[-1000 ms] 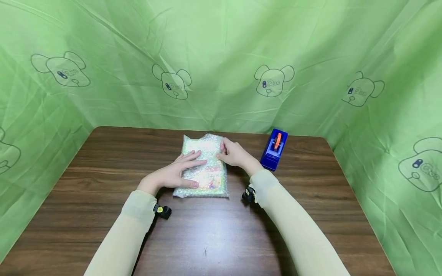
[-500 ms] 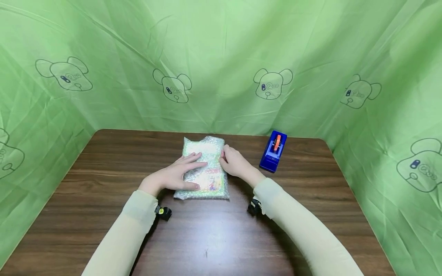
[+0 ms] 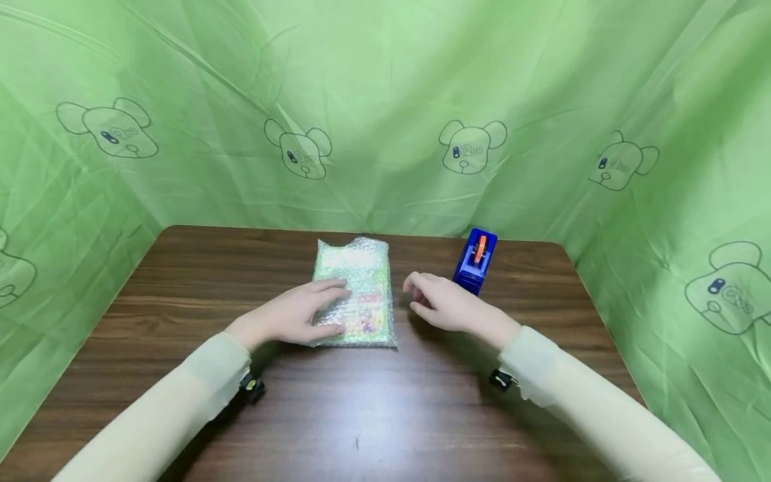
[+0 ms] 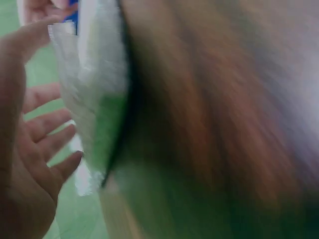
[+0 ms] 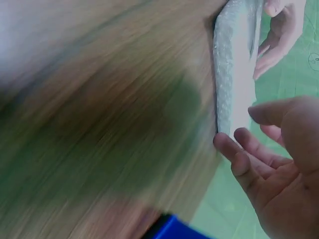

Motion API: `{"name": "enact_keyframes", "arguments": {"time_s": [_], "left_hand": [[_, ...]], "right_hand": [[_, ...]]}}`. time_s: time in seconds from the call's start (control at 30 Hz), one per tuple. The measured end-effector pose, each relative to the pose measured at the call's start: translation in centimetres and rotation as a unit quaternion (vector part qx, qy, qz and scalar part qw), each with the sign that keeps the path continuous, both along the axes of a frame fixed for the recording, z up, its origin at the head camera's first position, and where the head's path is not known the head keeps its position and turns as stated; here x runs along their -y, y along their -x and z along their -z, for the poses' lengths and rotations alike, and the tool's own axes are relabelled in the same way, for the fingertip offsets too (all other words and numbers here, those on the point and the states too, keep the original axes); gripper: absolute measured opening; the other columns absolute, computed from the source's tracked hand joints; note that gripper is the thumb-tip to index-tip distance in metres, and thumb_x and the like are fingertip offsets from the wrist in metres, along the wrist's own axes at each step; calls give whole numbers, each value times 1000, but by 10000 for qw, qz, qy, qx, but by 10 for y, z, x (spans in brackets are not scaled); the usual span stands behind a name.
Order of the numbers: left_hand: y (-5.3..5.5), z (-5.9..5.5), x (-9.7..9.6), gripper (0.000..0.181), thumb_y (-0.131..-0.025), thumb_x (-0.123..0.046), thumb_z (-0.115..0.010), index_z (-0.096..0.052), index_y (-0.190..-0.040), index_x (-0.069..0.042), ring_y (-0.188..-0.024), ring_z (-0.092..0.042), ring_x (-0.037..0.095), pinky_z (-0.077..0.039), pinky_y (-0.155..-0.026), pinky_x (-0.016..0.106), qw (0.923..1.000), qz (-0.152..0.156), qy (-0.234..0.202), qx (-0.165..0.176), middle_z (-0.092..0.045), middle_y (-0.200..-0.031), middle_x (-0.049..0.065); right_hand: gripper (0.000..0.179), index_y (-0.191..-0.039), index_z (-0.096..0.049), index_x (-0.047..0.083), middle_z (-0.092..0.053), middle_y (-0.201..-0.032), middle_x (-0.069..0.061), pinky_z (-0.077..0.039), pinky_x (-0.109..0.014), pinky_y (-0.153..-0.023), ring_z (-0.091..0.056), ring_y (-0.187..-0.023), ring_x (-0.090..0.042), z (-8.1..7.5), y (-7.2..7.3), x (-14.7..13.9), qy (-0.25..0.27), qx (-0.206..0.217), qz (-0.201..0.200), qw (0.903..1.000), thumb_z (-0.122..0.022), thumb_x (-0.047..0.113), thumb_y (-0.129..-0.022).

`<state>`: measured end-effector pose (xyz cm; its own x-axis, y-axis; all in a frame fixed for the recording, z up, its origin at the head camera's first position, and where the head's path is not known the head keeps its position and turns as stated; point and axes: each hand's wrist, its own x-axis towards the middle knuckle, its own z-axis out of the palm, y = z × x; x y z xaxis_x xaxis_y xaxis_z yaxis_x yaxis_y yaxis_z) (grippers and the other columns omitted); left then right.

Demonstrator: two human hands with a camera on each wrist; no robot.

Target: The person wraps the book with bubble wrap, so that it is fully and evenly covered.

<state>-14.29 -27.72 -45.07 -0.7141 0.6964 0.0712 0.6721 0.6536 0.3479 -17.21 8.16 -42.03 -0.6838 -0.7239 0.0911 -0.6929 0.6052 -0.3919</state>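
Note:
A flat package in bubble wrap (image 3: 367, 288), showing a green-bordered, colourful print through the plastic, lies at the middle of the table. My left hand (image 3: 301, 310) is over its left side with spread, relaxed fingers; the left wrist view puts those fingers alongside the wrap's edge (image 4: 94, 74). To the right of the package, my right hand (image 3: 448, 300) is apart from it in the head view, fingers loosely bent around nothing. In the right wrist view the thumb and fingertips (image 5: 227, 144) overlap the package's end.
Behind the right hand stands a blue tape dispenser (image 3: 467, 278) with an orange roll hub (image 3: 480, 249). The brown wooden table (image 3: 373, 415) ends against green cloth walls (image 3: 385, 100) printed with mouse-like faces. Each wrist wears a small black camera (image 3: 501, 380).
My right hand has let go of the package's right edge and drawn away to the right. My left hand has slid slightly left, still over the package.

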Motion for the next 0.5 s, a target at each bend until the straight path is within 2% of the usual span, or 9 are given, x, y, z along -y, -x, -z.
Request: {"name": "enact_keyframes", "arguments": {"time_s": [0.13, 0.3, 0.4, 0.5], "left_hand": [[-4, -4, 10, 75, -105, -53, -69, -51, -163, -8, -159, -40, 36, -35, -128, 57, 9998, 111, -169, -32, -42, -172, 16], [-10, -14, 27, 76, -108, -51, -66, -45, -166, -6, -160, -37, 36, -33, -128, 59, 9992, -54, -306, -258, -41, -173, 16], [-15, -20, 42, 79, -110, -51, -63, -37, -170, -7, -163, -33, 36, -30, -130, 60, 9988, -206, -138, -434, -37, -175, 15], [-23, -22, 59, 87, -109, -55, -63, -26, -175, -13, -166, -25, 36, -21, -134, 58, 9973, -355, 158, -624, -28, -180, 11]], "right_hand": [[27, -129, -65, 6, -72, -113, -8, -62, -42, -90, -70, -101, -19, -9, -9, -28, 5, -155, -197, 9997, -73, 10, -104], [23, -124, -68, 5, -73, -117, -9, -62, -46, -97, -72, -110, -23, -19, -19, -68, 201, -599, -245, 9977, -76, 11, -103], [22, -122, -69, 8, -73, -116, -6, -62, -49, -96, -72, -111, -24, -23, -23, -97, 219, -995, -143, 9947, -77, 11, -101], [24, -121, -70, 10, -72, -117, -2, -61, -49, -97, -70, -113, -23, -23, -26, -126, 176, -1353, -76, 9906, -79, 10, -99]]}}
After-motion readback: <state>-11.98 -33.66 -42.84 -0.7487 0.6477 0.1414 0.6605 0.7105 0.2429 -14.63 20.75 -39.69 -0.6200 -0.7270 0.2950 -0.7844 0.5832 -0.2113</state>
